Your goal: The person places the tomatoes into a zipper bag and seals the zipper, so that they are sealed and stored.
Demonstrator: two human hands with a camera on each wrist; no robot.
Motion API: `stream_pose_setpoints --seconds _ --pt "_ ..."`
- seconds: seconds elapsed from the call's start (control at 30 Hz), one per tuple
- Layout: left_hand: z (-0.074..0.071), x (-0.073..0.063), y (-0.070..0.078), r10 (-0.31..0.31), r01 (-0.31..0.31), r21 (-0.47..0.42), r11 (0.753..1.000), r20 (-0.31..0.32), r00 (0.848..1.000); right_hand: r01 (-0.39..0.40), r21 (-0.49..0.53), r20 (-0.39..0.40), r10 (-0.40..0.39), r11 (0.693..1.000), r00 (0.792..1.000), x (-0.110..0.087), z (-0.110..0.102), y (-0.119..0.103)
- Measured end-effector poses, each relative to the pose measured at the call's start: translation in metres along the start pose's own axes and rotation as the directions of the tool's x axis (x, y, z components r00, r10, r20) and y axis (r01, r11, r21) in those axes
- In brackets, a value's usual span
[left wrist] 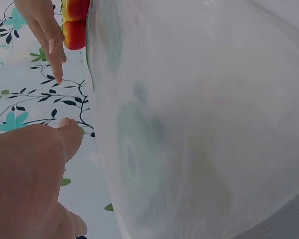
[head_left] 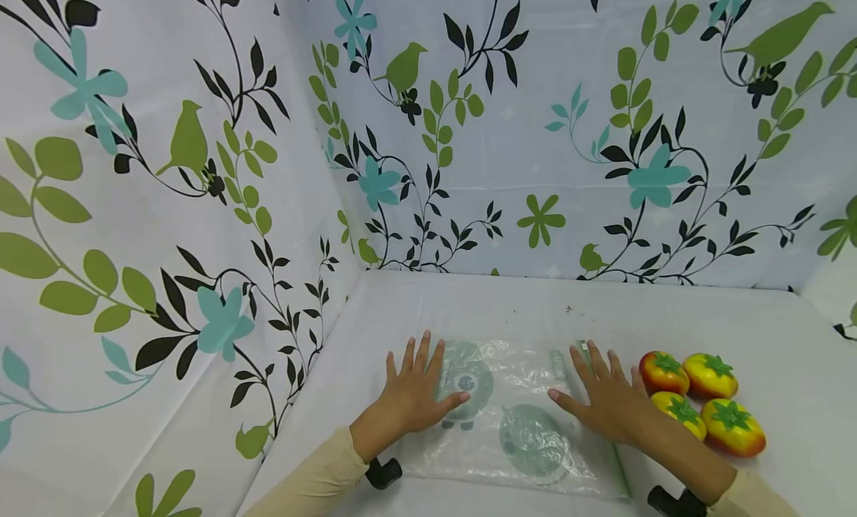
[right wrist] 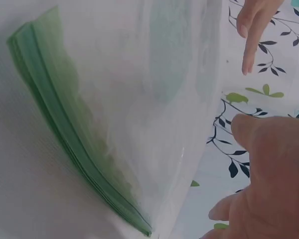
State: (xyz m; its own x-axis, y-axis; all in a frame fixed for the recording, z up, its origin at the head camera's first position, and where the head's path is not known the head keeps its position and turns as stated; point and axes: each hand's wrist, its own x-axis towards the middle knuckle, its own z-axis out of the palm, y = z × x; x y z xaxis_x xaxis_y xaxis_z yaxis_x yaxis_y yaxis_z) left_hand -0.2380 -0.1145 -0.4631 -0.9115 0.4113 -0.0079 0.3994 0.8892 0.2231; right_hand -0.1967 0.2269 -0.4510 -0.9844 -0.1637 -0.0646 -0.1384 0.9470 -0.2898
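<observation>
Nearest you, your cream-coloured fabric sleeves (head_left: 315,476) come in from the lower edge, with a black plastic wrist mount (head_left: 384,474) under your left wrist. Beyond them, your left hand (head_left: 410,398) lies over the left part of a clear, flat, rectangular plastic bag (head_left: 469,461), its fingers straight, spread and clamped on nothing. Your right hand (head_left: 609,405) is over the bag's right part in the same way, fingers apart and holding nothing; whether either palm presses on the plastic, you cannot tell. The bag lies on the table between and under your 2 hands, showing 2 pale green rounded figures, with a green plastic zip strip (right wrist: 65,124) along its right edge. Just beside your right hand and wrist, outside the bag, sit 4 glossy red-and-yellow rounded fruits with green star-shaped tops (head_left: 735,428), grouped in 2 rows. As for progress, the bag appears laid out flat already, while the 4 fruits are ungripped and not in it; whether the zip strip is parted does not show. Farther off, the white cloth-covered table (head_left: 482,301) meets a white fabric backdrop printed with green, teal and black plants (head_left: 462,204).
</observation>
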Motion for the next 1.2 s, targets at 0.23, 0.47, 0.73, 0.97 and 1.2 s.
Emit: stream_pose_setpoints --seconds 0.23,0.47,0.73,0.97,1.2 --pt "-0.001 0.003 0.004 0.033 -0.033 -0.018 0.999 0.002 0.999 0.006 -0.005 -0.008 -0.006 1.000 1.000 0.001 -0.005 0.004" --pt "0.000 0.008 0.012 0.065 -0.065 -0.001 0.998 0.004 0.998 -0.038 0.051 0.034 0.036 0.998 0.999 0.000 -0.004 0.010" --pt "0.004 0.014 0.028 0.085 -0.086 0.017 0.996 0.029 0.996 -0.105 0.041 0.050 0.103 0.994 0.993 -0.001 0.001 0.013" --pt "0.001 0.019 0.046 0.139 -0.141 0.067 0.988 0.035 0.990 -0.147 0.020 0.072 0.146 0.989 0.987 -0.002 0.006 0.015" --pt "0.003 0.029 0.064 0.172 -0.178 0.138 0.974 0.050 0.984 -0.164 0.033 0.114 0.160 0.986 0.981 -0.004 0.010 0.017"
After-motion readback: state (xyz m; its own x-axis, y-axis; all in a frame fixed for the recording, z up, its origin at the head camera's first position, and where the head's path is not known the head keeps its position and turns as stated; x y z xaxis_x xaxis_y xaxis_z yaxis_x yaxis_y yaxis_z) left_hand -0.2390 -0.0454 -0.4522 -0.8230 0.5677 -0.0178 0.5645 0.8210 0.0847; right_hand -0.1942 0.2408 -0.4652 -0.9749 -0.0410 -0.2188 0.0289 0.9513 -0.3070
